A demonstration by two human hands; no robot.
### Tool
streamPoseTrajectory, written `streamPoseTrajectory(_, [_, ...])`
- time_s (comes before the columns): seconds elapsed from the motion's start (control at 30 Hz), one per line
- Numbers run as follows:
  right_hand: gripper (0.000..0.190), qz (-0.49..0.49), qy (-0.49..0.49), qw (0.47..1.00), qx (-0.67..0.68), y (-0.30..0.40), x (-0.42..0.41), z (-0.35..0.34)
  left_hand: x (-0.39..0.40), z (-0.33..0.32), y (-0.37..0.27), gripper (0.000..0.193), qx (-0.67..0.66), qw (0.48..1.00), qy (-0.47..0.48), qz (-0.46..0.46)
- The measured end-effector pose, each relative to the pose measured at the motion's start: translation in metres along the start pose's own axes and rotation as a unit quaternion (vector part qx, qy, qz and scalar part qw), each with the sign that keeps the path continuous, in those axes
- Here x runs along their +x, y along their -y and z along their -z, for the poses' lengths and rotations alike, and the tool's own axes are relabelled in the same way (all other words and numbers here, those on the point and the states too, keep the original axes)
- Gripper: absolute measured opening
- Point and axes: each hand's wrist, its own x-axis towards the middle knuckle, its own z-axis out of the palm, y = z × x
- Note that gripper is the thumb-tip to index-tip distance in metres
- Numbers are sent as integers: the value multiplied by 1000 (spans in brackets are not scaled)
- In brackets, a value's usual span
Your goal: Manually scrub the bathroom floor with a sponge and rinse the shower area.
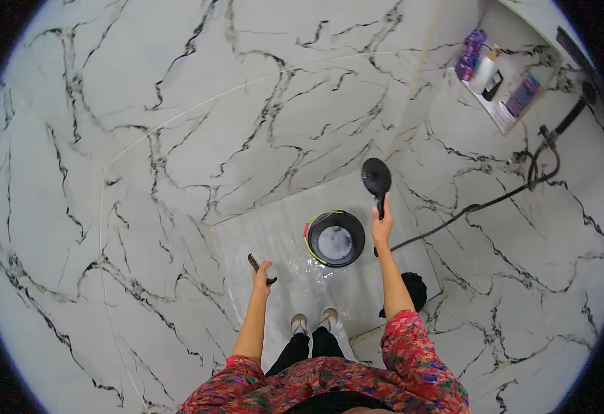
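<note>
My left hand (262, 278) grips a dark comb-like tool (253, 262) with a row of teeth along one edge; my fingers hide its middle. In my right hand (382, 225) is a black hand shower head (376, 177), held by its handle with the round head pointing away from me. A dark hose (439, 227) runs from near that hand up to the wall fittings. Between my hands, a black bucket (356, 226) stands on the shower floor. Whitish, foamy-looking liquid (335, 243) lies inside it, and its yellow handle (310, 248) with a red grip hangs to the left.
Wet, shiny patches (322, 271) mark the floor (281, 310) before my shoes (299, 323). A crumpled black bundle (415, 291) lies beside my right forearm. Marble-patterned walls (260, 119) surround me. On the corner shelf (504, 121), several bottles (484, 72) stand near the hose fittings (545, 137).
</note>
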Motion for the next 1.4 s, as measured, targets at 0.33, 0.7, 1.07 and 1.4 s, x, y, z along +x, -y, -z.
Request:
streamPoseTrajectory(0.33, [60,-29,46,998,-21,-30,-24,-30,-11,42,-2,44,-37,998,-36,32])
streamPoseTrajectory(0.7, [60,-55,37,998,3,-40,-48,-36,-17,18,-10,41,-42,998,-49,23])
streamPoseTrajectory(1.07, [59,-123,12,992,32,-31,-41,1,-26,-5,-3,37,21,999,-4,34])
streamPoseTrajectory(1.4, [59,-101,-256,955,-109,-74,-24,121,-35,-78,20,25,51,989,76,120])
